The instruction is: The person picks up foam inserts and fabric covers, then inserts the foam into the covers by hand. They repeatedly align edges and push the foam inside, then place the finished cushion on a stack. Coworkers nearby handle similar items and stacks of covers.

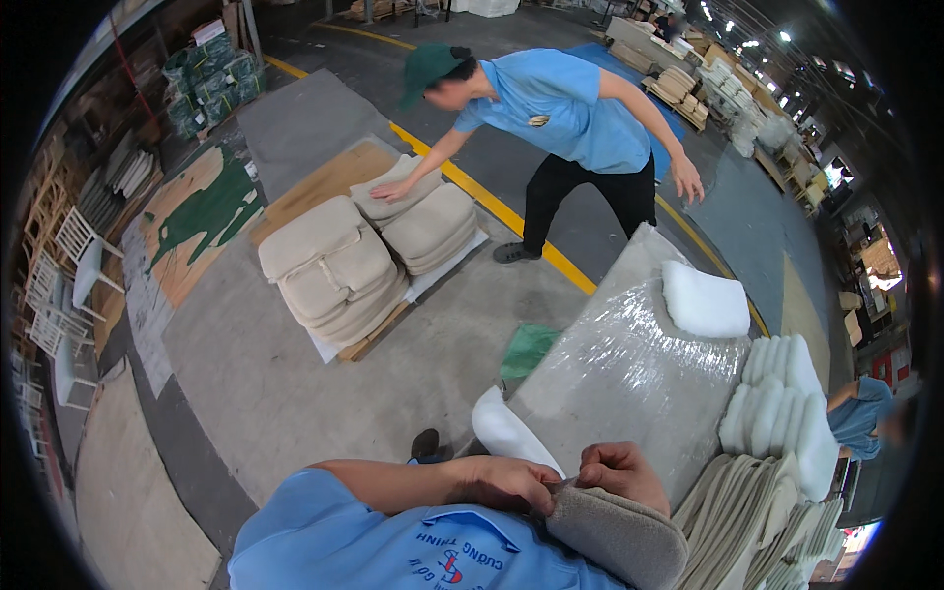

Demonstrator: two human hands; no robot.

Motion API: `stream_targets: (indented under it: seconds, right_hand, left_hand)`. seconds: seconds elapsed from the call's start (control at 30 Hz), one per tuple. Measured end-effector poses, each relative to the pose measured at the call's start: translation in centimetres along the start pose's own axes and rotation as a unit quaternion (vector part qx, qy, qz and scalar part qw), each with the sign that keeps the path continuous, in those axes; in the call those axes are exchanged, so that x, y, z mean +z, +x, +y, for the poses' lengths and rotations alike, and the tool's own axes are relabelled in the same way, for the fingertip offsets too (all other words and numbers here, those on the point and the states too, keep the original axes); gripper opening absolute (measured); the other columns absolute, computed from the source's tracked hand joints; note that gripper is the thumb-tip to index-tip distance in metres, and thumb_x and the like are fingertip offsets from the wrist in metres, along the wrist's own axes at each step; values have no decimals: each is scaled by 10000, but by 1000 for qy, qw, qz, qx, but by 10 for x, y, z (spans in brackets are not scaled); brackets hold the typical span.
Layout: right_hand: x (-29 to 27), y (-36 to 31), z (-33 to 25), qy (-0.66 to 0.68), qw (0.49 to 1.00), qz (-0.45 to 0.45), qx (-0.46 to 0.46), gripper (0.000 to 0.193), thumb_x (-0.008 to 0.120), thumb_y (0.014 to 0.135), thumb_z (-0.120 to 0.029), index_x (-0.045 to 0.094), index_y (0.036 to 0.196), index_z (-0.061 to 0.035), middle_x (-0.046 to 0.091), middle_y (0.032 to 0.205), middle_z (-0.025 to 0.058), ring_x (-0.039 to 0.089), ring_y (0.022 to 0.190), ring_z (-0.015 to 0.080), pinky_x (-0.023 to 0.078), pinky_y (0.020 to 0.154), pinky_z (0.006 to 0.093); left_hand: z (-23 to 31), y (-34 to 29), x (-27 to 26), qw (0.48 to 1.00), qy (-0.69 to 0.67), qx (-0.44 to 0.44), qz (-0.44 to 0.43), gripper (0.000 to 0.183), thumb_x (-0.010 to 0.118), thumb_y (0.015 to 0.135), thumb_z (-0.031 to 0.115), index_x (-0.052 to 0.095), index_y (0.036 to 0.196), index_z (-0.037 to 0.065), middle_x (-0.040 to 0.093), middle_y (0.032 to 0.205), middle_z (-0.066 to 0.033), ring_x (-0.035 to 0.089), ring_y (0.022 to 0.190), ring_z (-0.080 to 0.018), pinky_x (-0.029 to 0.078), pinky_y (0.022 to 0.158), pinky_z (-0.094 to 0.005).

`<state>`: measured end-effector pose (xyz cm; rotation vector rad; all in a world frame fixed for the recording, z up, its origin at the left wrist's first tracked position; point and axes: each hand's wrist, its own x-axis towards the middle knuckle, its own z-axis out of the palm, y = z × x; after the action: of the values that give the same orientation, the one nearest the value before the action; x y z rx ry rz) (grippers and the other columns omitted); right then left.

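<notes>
Close to my body I hold a beige-grey fabric seat cushion cover (621, 533) with rounded corners. My left hand (513, 484) is closed, its fingers pinching the cover's near-left edge. Beside it my right hand (625, 472) is closed too, thumb and fingers gripping the same edge, the two hands almost touching. Whether the cover has padding inside I cannot tell. Just ahead is a table (610, 383) wrapped in shiny clear film. A white padding piece (706, 300) lies on its far part, and another white padding sheet (511, 433) hangs at its left edge.
On the right are stacked white pads (777, 408) and a pile of beige covers (733, 526). Ahead left, a co-worker (565, 108) leans over stacked beige cushions (329, 265) on a pallet, one hand on them. A green sheet (529, 349) lies by the table. White chairs (84, 256) stand far left.
</notes>
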<state>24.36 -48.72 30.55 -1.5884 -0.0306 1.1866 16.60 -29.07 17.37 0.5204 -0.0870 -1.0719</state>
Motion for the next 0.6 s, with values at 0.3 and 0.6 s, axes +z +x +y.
stream_targets:
  seconds: [0.3, 0.6]
  right_hand:
    - [-3, 9, -4, -18, 999, -15, 25, 336, 759, 1005, -323, 689, 856, -30, 646, 718, -29, 555, 667, 55, 434, 592, 257]
    - [-17, 15, -7, -178, 977, -68, 100, 312, 841, 930, -260, 743, 937, 36, 699, 763, 2, 616, 693, 79, 446, 602, 266]
  left_hand:
    - [-1, -4, 15, 989, -127, 72, 11, 369, 635, 937, 91, 651, 1298, 19, 689, 1201, -40, 614, 1179, -160, 457, 1070, -346]
    - [-5, -6, 7, 984, -117, 131, -2, 372, 649, 943, 86, 649, 1308, 14, 706, 1200, -46, 654, 1123, -139, 479, 1040, -290]
